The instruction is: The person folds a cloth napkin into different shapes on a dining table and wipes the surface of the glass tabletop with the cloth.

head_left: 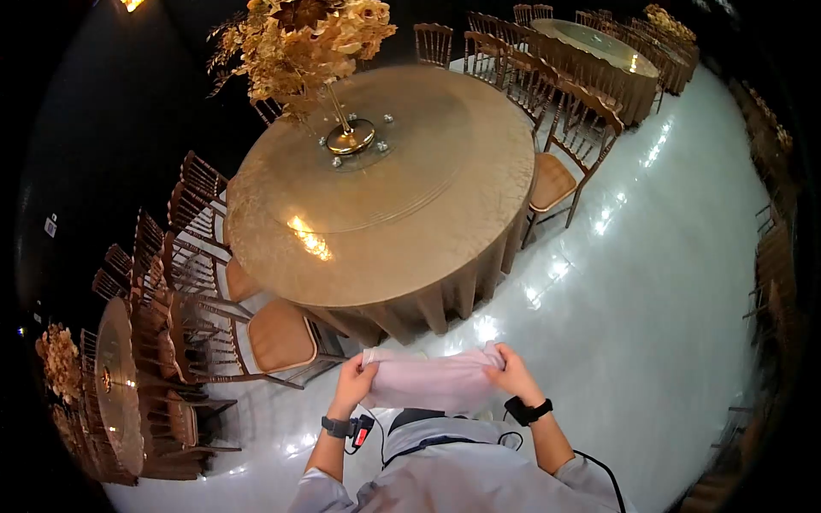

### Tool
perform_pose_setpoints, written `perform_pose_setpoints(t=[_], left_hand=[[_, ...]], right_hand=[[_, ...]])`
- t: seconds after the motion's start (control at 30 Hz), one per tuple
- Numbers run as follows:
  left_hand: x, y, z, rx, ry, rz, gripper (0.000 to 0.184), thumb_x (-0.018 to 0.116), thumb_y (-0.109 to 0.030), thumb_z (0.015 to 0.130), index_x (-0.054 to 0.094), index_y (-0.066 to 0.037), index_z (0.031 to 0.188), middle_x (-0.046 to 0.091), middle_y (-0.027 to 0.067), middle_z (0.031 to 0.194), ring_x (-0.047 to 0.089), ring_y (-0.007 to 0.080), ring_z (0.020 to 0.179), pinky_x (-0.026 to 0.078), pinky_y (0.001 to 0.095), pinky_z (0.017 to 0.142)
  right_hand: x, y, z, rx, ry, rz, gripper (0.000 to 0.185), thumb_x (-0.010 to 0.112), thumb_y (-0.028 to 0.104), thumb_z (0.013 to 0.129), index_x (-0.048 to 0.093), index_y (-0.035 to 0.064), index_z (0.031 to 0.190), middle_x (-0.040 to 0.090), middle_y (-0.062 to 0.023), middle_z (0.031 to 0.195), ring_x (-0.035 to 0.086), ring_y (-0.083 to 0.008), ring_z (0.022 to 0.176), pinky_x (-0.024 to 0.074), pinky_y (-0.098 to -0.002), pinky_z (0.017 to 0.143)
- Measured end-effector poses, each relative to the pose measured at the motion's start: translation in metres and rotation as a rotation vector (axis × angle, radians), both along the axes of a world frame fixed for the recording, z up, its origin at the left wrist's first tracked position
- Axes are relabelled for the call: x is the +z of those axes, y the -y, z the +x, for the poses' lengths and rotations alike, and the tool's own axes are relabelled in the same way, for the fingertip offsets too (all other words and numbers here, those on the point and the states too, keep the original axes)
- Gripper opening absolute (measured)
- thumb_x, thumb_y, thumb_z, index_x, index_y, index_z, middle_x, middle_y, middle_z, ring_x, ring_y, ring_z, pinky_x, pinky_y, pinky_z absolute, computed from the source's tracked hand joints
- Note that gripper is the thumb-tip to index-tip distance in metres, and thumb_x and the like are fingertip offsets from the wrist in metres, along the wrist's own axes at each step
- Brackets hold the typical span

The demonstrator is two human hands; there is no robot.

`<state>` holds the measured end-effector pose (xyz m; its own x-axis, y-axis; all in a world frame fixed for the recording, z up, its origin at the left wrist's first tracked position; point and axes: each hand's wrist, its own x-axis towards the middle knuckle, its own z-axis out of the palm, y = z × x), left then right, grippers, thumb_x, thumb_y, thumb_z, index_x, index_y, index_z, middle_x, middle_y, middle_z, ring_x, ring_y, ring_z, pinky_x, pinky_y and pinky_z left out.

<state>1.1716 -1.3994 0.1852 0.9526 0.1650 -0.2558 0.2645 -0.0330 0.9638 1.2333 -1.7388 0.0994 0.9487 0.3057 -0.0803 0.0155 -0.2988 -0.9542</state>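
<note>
At the tabletop's (410, 269) 5-to-6 o'clock side, off its edge: pink cloth (430, 382) held spread in the air. To handle it well: pinch near the ends, match height both sides, even tension, enough to take out slack without overstretching. Left hand (352, 382) and right hand (514, 377) both closed on it, thumbs in front, fingers mostly hidden. Cloth sits at left hand's 3 o'clock, right hand's 9. Near chair (280, 335): cloth's 9-to-10.

Banquet hall: round draped tables (462, 171), spindle-back chairs (282, 335), golden floral centrepiece (316, 38).
</note>
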Motion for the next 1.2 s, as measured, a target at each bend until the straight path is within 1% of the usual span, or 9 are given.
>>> perform_pose_setpoints(t=[0.1, 0.2, 0.33, 0.4, 0.5, 0.67, 0.9, 1.07, 1.2], left_hand=[[-0.007, -0.034, 0.066, -0.033, 0.042, 0.176, 0.019, 0.058, -0.008, 0.089, 0.064, 0.003, 0.104, 0.068, 0.0042, 0.091, 0.060, 0.0104, 0.081, 0.049, 0.0257, 0.072], [-0.009, -0.069, 0.145, 0.185, 0.074, 0.238, 0.028, 0.059, -0.011, 0.089, 0.058, 0.008, 0.110, 0.069, 0.0105, 0.091, 0.063, 0.0159, 0.083, 0.050, 0.0291, 0.073], [-0.009, -0.118, 0.217, 0.475, 0.139, 0.429, 0.048, 0.063, -0.018, 0.086, 0.046, 0.009, 0.122, 0.063, 0.0232, 0.107, 0.063, 0.0285, 0.096, 0.049, 0.0365, 0.081], [-0.020, -0.131, 0.227, 0.528, 0.197, 0.564, 0.053, 0.064, -0.021, 0.085, 0.043, 0.008, 0.124, 0.060, 0.0265, 0.112, 0.062, 0.0329, 0.101, 0.049, 0.0393, 0.085], [-0.048, -0.131, 0.217, 0.057, -0.032, 0.643, 0.054, 0.064, -0.027, 0.084, 0.048, 0.007, 0.123, 0.055, 0.0282, 0.121, 0.055, 0.0398, 0.112, 0.044, 0.0437, 0.095], [-0.126, -0.117, 0.191, -0.252, -0.205, 0.646, 0.054, 0.064, -0.031, 0.083, 0.052, 0.004, 0.123, 0.056, 0.0284, 0.120, 0.051, 0.0405, 0.116, 0.042, 0.0432, 0.099], [-0.159, -0.115, 0.222, -0.151, -0.242, 0.759, 0.055, 0.063, -0.033, 0.081, 0.053, 0.000, 0.124, 0.047, 0.0282, 0.130, 0.046, 0.0424, 0.119, 0.039, 0.0451, 0.101], [-0.163, -0.117, 0.237, -0.094, -0.418, 0.967, 0.053, 0.061, -0.033, 0.081, 0.053, -0.002, 0.123, 0.035, 0.0253, 0.140, 0.033, 0.0426, 0.130, 0.034, 0.0482, 0.105], [-0.151, -0.078, 0.243, 0.000, -0.457, 1.077, 0.032, 0.061, -0.027, 0.080, 0.067, 0.000, 0.095, 0.061, 0.0222, 0.110, 0.056, 0.0391, 0.102, 0.046, 0.0481, 0.087]], right_hand=[[0.045, -0.025, 0.069, -0.068, 0.064, 0.083, 0.049, 0.070, 0.010, 0.075, 0.050, -0.0008, 0.118, 0.063, -0.0182, 0.102, 0.062, -0.0264, 0.096, 0.0490, -0.0354, 0.084], [0.086, -0.070, 0.149, -0.440, 0.150, 0.214, 0.057, 0.059, -0.004, 0.079, 0.034, 0.0030, 0.131, 0.053, -0.0108, 0.101, 0.060, -0.0161, 0.086, 0.0495, -0.0268, 0.072], [0.142, -0.113, 0.222, -0.561, 0.385, 0.445, 0.058, 0.054, -0.008, 0.082, 0.031, 0.0052, 0.134, 0.040, -0.0153, 0.127, 0.061, -0.0207, 0.092, 0.0504, -0.0289, 0.075], [0.148, -0.129, 0.227, -0.587, 0.379, 0.483, 0.050, 0.052, -0.007, 0.083, 0.038, 0.0034, 0.129, 0.048, -0.0130, 0.121, 0.061, -0.0203, 0.097, 0.0497, -0.0285, 0.077], [0.099, -0.131, 0.225, -0.283, 0.064, 0.113, 0.028, 0.053, -0.002, 0.084, 0.055, 0.0014, 0.112, 0.061, -0.0084, 0.100, 0.061, -0.0166, 0.096, 0.0480, -0.0267, 0.078], [-0.010, -0.127, 0.236, 0.589, 0.084, -0.635, 0.018, 0.057, 0.013, 0.080, 0.059, 0.0011, 0.094, 0.065, -0.0171, 0.091, 0.062, -0.0333, 0.079, 0.0502, -0.0420, 0.076], [-0.057, -0.174, 0.276, 0.369, 0.391, -0.793, 0.039, 0.057, 0.009, 0.074, 0.058, 0.0089, 0.112, 0.053, -0.0181, 0.109, 0.051, -0.0378, 0.106, 0.0465, -0.0483, 0.084], [-0.049, -0.165, 0.294, 0.520, 0.505, -0.894, 0.029, 0.057, 0.013, 0.077, 0.060, 0.0075, 0.106, 0.053, -0.0139, 0.111, 0.051, -0.0319, 0.105, 0.0449, -0.0461, 0.086], [-0.035, -0.142, 0.305, 0.638, 0.547, -0.897, 0.022, 0.058, 0.016, 0.076, 0.067, 0.0064, 0.095, 0.058, -0.0145, 0.102, 0.057, -0.0316, 0.098, 0.0492, -0.0454, 0.078]])
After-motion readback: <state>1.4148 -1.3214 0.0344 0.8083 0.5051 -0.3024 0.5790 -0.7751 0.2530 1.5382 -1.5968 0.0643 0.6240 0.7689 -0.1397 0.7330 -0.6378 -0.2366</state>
